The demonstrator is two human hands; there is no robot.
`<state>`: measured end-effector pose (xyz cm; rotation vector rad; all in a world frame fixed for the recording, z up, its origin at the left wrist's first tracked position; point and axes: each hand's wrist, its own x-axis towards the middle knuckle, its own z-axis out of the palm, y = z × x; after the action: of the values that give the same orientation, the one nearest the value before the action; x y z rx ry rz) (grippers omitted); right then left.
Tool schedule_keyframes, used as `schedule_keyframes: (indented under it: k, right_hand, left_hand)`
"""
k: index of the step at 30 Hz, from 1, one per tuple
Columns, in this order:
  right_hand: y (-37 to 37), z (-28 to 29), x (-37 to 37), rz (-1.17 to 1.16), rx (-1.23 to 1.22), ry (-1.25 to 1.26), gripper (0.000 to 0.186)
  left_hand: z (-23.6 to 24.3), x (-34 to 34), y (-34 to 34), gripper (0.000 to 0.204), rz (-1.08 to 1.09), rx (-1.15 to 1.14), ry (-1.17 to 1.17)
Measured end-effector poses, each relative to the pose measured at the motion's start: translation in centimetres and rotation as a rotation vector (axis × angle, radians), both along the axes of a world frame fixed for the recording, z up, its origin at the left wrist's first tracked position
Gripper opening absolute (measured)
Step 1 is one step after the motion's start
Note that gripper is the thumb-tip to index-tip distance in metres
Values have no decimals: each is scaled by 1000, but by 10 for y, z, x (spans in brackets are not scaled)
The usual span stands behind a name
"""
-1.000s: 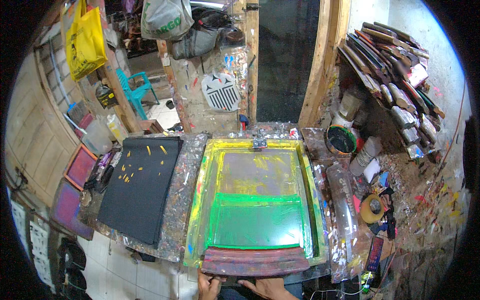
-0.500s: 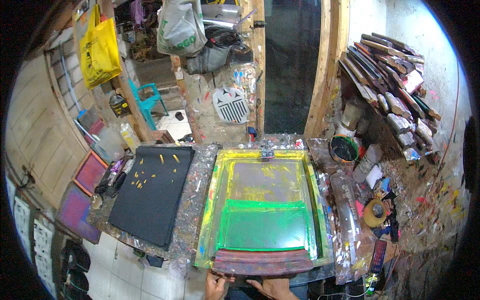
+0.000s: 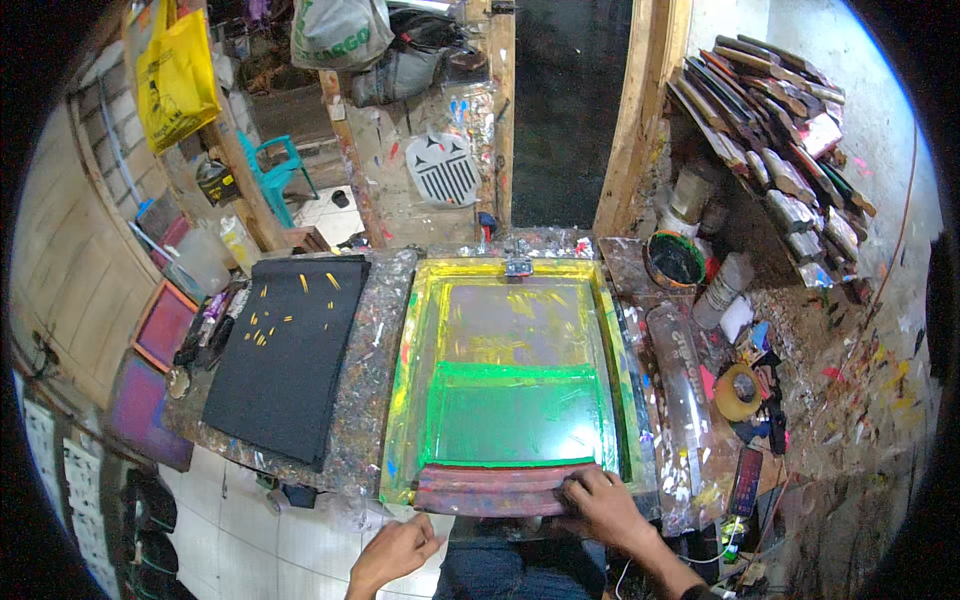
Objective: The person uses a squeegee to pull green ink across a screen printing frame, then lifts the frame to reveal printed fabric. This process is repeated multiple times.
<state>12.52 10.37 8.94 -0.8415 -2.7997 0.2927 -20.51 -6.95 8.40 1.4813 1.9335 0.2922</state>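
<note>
On paint-crusted squeegee (image 3: 495, 488): right hand (image 3: 600, 503).

Paint-splattered worktable (image 3: 365, 400), white tile floor (image 3: 230, 540), wooden wall (image 3: 60, 260), dark doorway (image 3: 570, 110).

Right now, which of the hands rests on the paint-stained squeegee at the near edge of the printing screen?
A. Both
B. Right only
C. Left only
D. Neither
B: the right hand lies on the squeegee, while the left hand hangs free below the screen frame.
</note>
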Motion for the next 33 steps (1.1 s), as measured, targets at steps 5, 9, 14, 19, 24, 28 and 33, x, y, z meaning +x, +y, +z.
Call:
schedule_keyframes:
  k: [5, 9, 14, 19, 24, 28, 33]
  right_hand:
    - [54, -1, -19, -22, -47, -120, 41]
    - [63, 7, -16, -26, 113, -64, 36]
    - [48, -25, 8, 15, 335, -44, 23]
    - [153, -46, -33, -72, 359, 44, 30]
    - [225, -37, -61, -112, 237, -36, 42]
    - [150, -32, -36, -94, 181, 15, 31]
    - [91, -12, -10, 6, 62, -152, 29]
  left_hand:
    - [34, -12, 81, 46, -332, 631, 559]
    - [22, -28, 112, 37, -301, 315, 283]
    - [-11, -9, 83, 38, -423, 381, 328]
    - [-31, -44, 187, 39, -307, 726, 455]
    - [-25, -78, 270, 45, -273, 734, 320]
    - [-27, -53, 206, 45, -256, 613, 347]
    - [-18, -29, 135, 47, -306, 610, 271]
